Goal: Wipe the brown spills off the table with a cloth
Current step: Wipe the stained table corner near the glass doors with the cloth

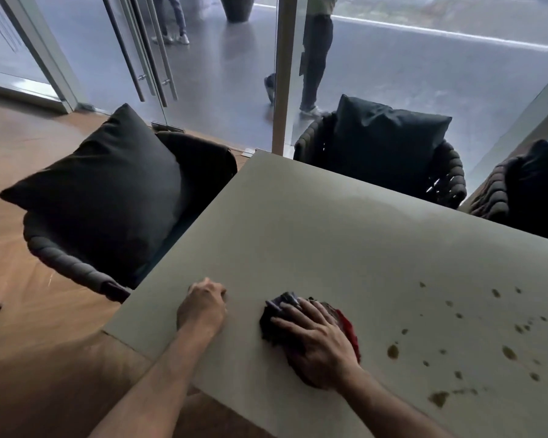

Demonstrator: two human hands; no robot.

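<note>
A pale grey-green table fills the lower right. A crumpled dark cloth with red and bluish patches lies on it near the front. My right hand presses flat on the cloth with fingers spread. Several brown spills dot the table to the right of the cloth, from small drops to a larger blot near the front edge. My left hand rests on the table to the left of the cloth, its fingers curled under, holding nothing.
A dark wicker chair with a black cushion stands at the table's left side. Two more cushioned chairs sit at the far side. Glass doors and a post stand behind, with people's legs beyond the glass. The floor is wooden.
</note>
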